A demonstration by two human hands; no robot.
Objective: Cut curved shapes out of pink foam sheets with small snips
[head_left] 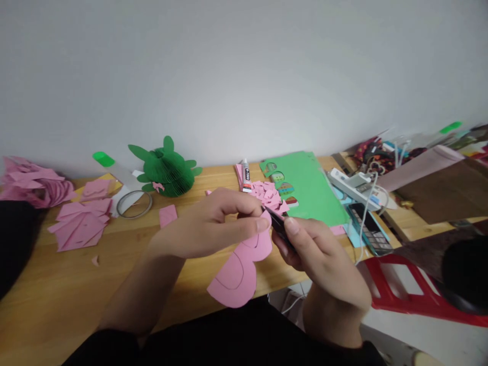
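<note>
Left hand [213, 223] is up over the table's [57, 300] near edge, thumb and fingers pinched on the top of the pink paper [238, 274] - a curvy cut-out with pencil lines on it. The paper hangs down from that pinch, its lower end past the table edge and in front of the person's dark lap.

Right hand [320, 254] is closed around a dark tool [280, 230], thumb pressed on top. The tool's tip meets the paper's upper right edge, right beside the left fingertips. Scissors or a knife? Too blurred to tell.

Just behind the hands sits a pile of pink scraps [272, 195], and a glue tube [246, 176] lies at its left. A green sheet [310, 190] spreads out to the right of the scraps, with small rounded pieces along its left edge.

Further left stands a green paper ornament [168, 170], with a tape ring [133, 204] near it, then a fan of pink pieces [80, 226] and a pink heap [34, 183] at the far left.

Off to the right - a white power strip [354, 185] with a cable, a calculator [369, 231] at the table corner, and a red stool [404, 292] down below.
</note>
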